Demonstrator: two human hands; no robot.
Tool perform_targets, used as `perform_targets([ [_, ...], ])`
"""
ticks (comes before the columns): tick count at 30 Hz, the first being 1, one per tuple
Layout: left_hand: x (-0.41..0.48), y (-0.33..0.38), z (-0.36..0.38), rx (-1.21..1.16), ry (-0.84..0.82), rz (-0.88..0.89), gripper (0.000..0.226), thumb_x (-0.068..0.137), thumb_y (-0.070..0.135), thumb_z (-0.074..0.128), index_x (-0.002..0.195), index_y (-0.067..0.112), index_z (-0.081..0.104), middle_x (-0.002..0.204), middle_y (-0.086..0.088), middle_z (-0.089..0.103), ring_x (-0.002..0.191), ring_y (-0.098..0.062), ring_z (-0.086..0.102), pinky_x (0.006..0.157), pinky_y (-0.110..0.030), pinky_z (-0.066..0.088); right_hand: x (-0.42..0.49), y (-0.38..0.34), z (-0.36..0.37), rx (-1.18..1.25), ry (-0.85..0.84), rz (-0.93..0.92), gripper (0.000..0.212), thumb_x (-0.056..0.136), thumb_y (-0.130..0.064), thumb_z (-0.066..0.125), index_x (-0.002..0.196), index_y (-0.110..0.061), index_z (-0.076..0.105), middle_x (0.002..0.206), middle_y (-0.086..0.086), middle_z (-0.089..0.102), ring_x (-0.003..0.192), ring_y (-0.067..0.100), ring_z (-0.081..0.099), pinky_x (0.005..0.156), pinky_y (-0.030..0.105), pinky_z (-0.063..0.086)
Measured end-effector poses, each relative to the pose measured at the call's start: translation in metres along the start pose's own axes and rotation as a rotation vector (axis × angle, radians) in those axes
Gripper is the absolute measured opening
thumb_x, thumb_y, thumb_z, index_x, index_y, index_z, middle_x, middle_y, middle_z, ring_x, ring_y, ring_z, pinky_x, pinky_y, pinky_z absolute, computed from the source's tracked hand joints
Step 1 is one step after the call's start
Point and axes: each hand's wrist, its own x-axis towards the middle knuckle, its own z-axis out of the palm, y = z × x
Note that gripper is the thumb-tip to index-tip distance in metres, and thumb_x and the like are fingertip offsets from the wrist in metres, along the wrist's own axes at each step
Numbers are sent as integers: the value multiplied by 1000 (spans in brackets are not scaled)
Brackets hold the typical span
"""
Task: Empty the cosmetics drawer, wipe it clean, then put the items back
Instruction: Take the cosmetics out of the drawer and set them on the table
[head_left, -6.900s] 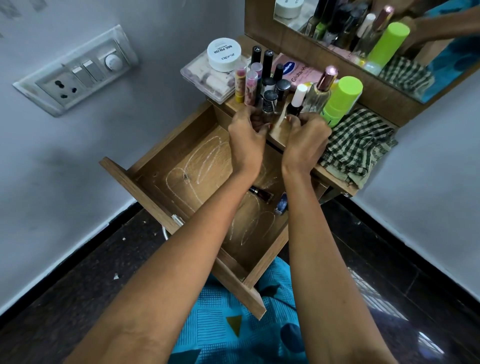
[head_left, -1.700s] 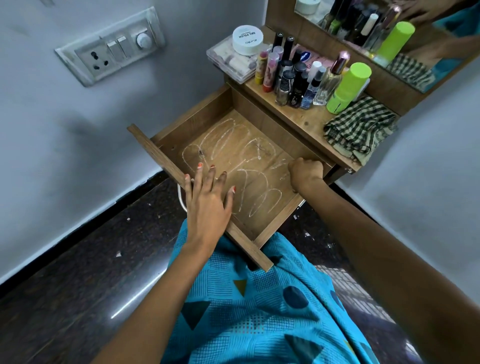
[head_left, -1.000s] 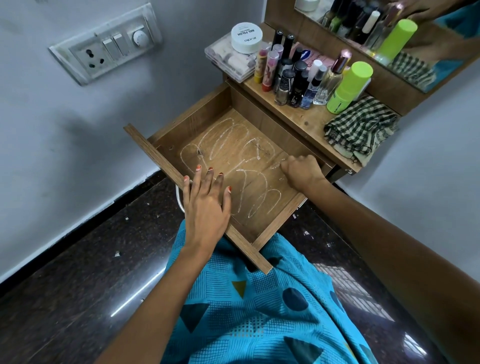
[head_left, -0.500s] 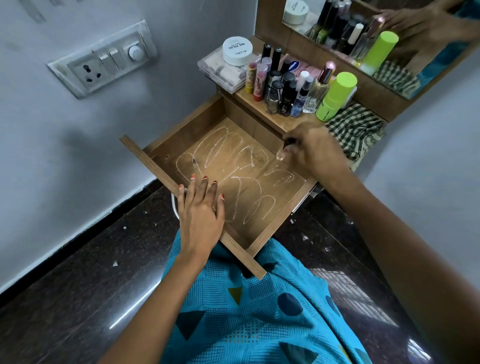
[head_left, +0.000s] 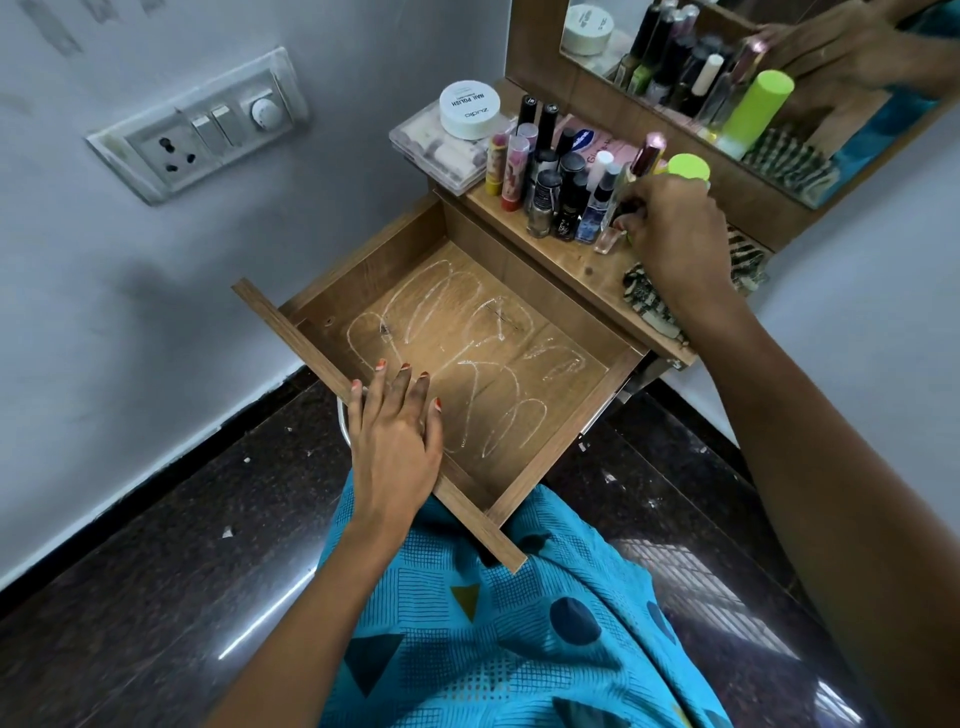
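Half the checked cloth (head_left: 644, 299) hidden by right hand (head_left: 675, 234), grip unclear

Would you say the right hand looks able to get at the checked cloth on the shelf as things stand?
Probably yes. The right hand is at the bottles right beside the checked cloth, its wrist already over it. Nothing lies on the cloth, though the fingers seem busy with a small clear bottle.

The wooden worktop (head_left: 566, 249) carries a cluster of upright cosmetic bottles (head_left: 558, 192) and a clear plastic box (head_left: 436, 150) (white jar (head_left: 470, 109) on top). A checked cloth (head_left: 649, 301) lies at its right end.
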Motion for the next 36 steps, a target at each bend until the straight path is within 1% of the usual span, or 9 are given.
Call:
perform_targets([
  [11,0,-1,0,-13,-6,8,65,89,43,12,127,8,52,137,-10,48,138,-24,27,113,-36,0,-1,1,4,22,28,3,29,90,-4,53,119,-3,59,114,18,63,98,29,63,84,33,49],
  [17,0,-2,0,-17,-18,13,63,89,43,14,127,8,51,137,-10,49,138,-24,28,113,-36,2,-5,-1,-1,76,49,12,27,91,-7,54,116,0,61,115,18,64,97,29,65,84,32,50],
  [20,1,1,-3,-23,-4,27,57,90,39,23,125,6,53,133,-12,53,134,-26,35,112,-39,9,-8,2,-6,115,92,12,26,90,-7,55,114,-1,63,111,17,66,94,28,66,78,28,50],
  [24,10,20,-8,-158,-20,43,38,93,22,46,128,6,49,135,-13,50,133,-27,38,113,-38,18,-17,13,-12,156,133,55,23,89,-9,57,109,-1,65,107,17,67,92,28,66,81,35,53],
  [28,35,66,-14,-299,-62,89,39,95,21,43,133,13,43,140,-6,44,129,-21,44,113,-37,28,-27,32,-10,198,141,131,20,88,-10,59,105,-3,67,104,14,69,90,24,66,78,31,51],
  [30,47,93,-17,-369,-81,123,39,96,22,41,135,17,41,141,-5,44,115,-23,56,109,-39,35,-30,43,-7,205,122,172,20,85,-11,62,103,-4,68,105,13,69,90,24,66,78,33,52],
  [32,58,119,-17,-420,-98,160,40,96,22,41,136,19,40,141,-5,44,102,-26,63,95,-44,49,-31,56,-3,227,104,204,22,82,-13,67,102,-4,68,106,13,67,90,25,65,79,36,53],
  [34,68,141,-15,-479,-105,165,39,96,20,42,135,18,42,140,-5,44,98,-29,64,82,-45,55,-30,67,0,255,97,249,27,80,-15,69,104,-3,67,109,14,65,96,27,62,84,39,51],
  [36,76,158,-11,-538,-119,139,38,96,19,43,134,15,44,140,-7,45,100,-31,63,81,-46,55,-30,76,4,270,102,284,32,79,-18,71,107,-4,66,113,15,62,101,27,59,89,37,49],
])
